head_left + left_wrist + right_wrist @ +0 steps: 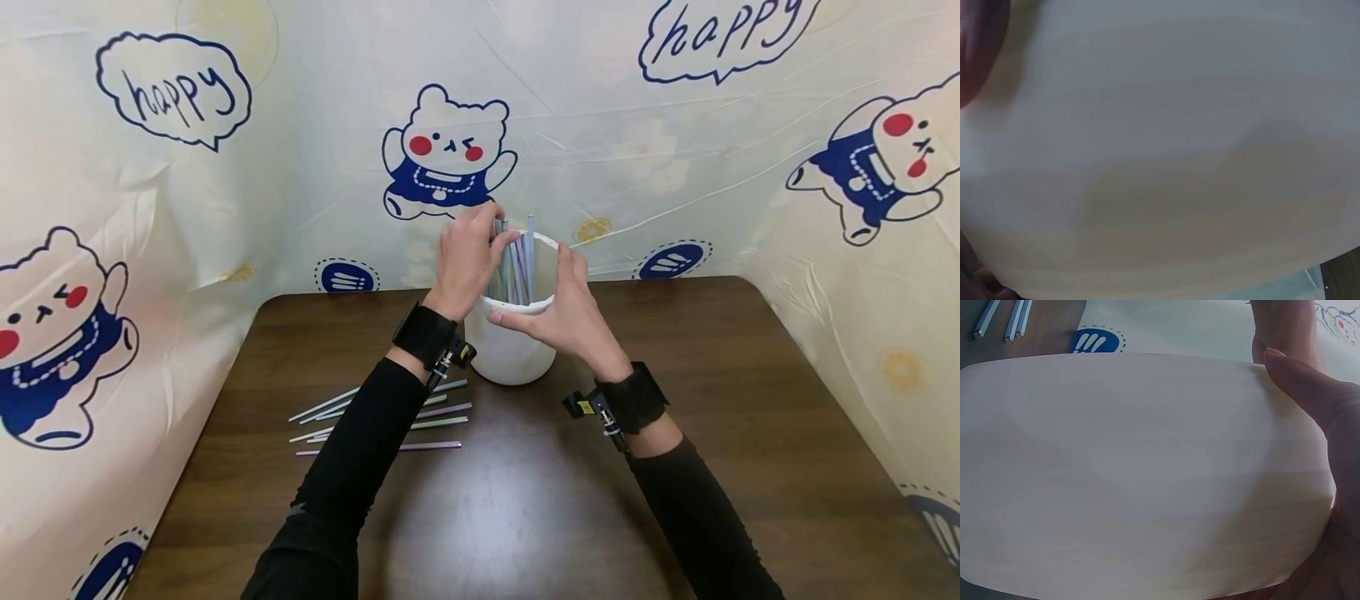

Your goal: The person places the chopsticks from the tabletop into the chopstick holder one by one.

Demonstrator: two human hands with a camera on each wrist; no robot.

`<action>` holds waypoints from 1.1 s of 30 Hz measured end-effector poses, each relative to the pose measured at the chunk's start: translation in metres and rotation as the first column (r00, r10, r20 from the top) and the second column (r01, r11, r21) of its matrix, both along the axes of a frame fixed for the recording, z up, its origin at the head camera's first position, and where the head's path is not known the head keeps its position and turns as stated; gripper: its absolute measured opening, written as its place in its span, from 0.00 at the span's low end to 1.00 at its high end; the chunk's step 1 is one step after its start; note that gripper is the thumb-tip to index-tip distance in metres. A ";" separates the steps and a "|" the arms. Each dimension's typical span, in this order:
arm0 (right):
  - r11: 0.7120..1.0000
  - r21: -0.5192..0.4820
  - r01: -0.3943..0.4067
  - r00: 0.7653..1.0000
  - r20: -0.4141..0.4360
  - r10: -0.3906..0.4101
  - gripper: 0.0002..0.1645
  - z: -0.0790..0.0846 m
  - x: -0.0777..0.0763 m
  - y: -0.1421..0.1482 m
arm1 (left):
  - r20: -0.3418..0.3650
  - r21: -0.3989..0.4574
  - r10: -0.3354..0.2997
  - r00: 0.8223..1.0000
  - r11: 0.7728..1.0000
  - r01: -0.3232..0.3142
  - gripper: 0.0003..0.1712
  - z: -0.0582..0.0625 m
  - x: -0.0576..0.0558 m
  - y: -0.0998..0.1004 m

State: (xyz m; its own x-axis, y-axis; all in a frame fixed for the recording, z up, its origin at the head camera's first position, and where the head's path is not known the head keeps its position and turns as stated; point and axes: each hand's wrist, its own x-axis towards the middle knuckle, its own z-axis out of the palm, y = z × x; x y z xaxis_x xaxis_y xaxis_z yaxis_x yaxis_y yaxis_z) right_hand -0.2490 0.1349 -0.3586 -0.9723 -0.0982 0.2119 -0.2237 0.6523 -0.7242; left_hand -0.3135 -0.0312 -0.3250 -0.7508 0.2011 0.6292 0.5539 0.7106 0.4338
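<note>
Inside the white container, straws are standing, left fingers pinching some, right fingers gripping the rim; loose straws are remaining on the bench.

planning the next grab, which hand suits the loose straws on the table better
Probably the left hand: the loose straws lie beneath its forearm, while the right hand grips the white container.
</note>
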 end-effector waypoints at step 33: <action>1.000 -0.013 0.025 0.999 0.025 -0.025 0.82 0.000 0.001 -0.001 | 0.688 -0.408 0.138 0.713 0.886 0.222 0.10 -0.091 0.009 -0.132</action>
State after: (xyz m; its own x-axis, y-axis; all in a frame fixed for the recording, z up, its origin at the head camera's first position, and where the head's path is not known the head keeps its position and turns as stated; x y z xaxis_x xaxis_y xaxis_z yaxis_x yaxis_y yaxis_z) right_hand -0.2482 0.1344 -0.3585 -0.9795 -0.0712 0.1885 -0.1891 0.6475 -0.7382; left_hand -0.3048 -0.1634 -0.4157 -0.9091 0.3536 -0.2204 0.2640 0.8981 0.3518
